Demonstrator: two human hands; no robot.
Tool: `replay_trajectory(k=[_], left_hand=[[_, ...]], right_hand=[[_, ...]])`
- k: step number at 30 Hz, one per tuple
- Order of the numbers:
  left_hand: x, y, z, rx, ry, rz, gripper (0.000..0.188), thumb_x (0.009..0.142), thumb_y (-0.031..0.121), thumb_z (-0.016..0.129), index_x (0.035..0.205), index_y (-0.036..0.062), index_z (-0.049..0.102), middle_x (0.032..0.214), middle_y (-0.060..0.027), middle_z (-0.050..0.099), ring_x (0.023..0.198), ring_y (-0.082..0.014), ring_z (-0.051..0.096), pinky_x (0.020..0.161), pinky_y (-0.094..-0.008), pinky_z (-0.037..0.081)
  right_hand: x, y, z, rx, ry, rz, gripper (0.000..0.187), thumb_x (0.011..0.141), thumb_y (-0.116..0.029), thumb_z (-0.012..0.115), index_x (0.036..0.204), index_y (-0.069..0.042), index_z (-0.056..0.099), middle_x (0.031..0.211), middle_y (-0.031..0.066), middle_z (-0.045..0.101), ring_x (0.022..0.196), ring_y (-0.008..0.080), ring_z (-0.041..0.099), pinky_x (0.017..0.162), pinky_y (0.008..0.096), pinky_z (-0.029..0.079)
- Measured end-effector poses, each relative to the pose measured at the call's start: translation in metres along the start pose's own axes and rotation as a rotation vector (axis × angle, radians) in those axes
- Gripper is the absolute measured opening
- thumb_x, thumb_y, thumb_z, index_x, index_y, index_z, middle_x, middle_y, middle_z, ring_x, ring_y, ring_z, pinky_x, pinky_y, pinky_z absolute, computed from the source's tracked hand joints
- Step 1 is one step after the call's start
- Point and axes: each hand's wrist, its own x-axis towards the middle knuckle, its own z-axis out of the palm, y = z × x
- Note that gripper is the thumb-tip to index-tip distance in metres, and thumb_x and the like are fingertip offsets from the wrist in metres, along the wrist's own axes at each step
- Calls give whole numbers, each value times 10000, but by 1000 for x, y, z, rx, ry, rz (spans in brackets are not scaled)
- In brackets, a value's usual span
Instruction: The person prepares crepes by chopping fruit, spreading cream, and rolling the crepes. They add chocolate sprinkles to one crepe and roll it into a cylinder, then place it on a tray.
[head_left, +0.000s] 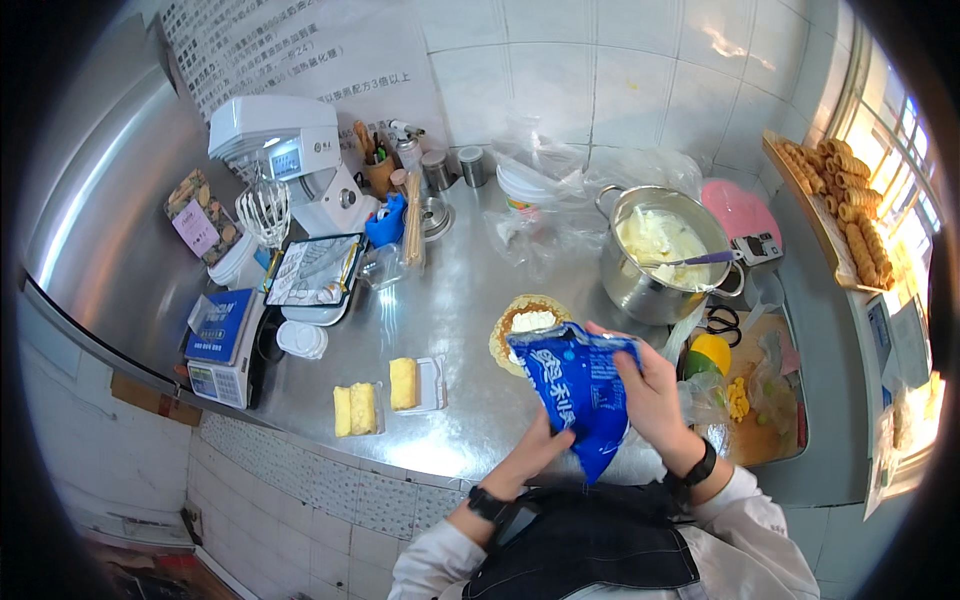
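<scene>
Between my hands is a blue foil bag (575,395), tilted with its torn upper edge toward a thin round pancake (503,347) on the steel worktop. My left hand (538,452) grips the bag's lower left side. Its upper right edge is in my right hand (655,395). On the pancake sits a mound of white cream (533,321), just past the bag's mouth. The bag covers the pancake's near right part. To the left, yellow folded pancake rolls (355,410) lie on small clear trays, with another yellow roll (403,384) on a white tray (430,384).
A steel pot (645,285) of white cream holds a purple-handled spatula (700,258). Scissors (723,325) and a mango (712,350) lie on the right. At the back left stand a stand mixer (290,150) and skewers (413,220). Twisted pastries (850,190) fill a right-hand shelf.
</scene>
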Motion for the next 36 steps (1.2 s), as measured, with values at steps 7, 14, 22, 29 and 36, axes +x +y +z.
replay_trajectory(k=[7,14,22,29,36], left_hand=[[58,-58,-4,-842,-26,-354,745,947,635,401,1470,110,321,1440,-141,473,1292,-326,498,1059,-530,412],[74,-58,-3,-938,-63,-463,943,834,808,362,1510,154,296,1494,-129,417,1356,-338,418,1097,-572,315],[83,-59,-18,-928,11,-514,1018,781,861,367,1517,162,289,1519,-113,383,1376,-330,387,1115,-560,287],[85,-62,-15,-889,100,-466,954,802,821,403,1485,155,355,1475,-110,443,1341,-298,441,1108,-501,345],[82,-65,-21,-1142,92,-426,904,815,776,470,1457,144,397,1448,-106,477,1312,-285,476,1104,-489,362]], right_hand=[[88,29,-1,-767,-380,153,293,1002,-137,462,1207,45,567,1008,230,673,899,271,649,839,342,486],[139,70,-4,-998,-529,242,354,984,-233,485,1108,83,585,1048,307,628,1014,477,580,878,458,463],[157,89,4,-947,-590,240,328,979,-206,479,1043,97,590,967,308,635,942,466,598,827,452,468],[163,80,22,-943,-566,332,320,970,-194,485,1009,106,590,929,311,632,879,464,602,795,453,469],[166,95,26,-846,-532,376,316,974,-187,491,1039,104,596,869,255,657,758,339,623,740,396,483]])
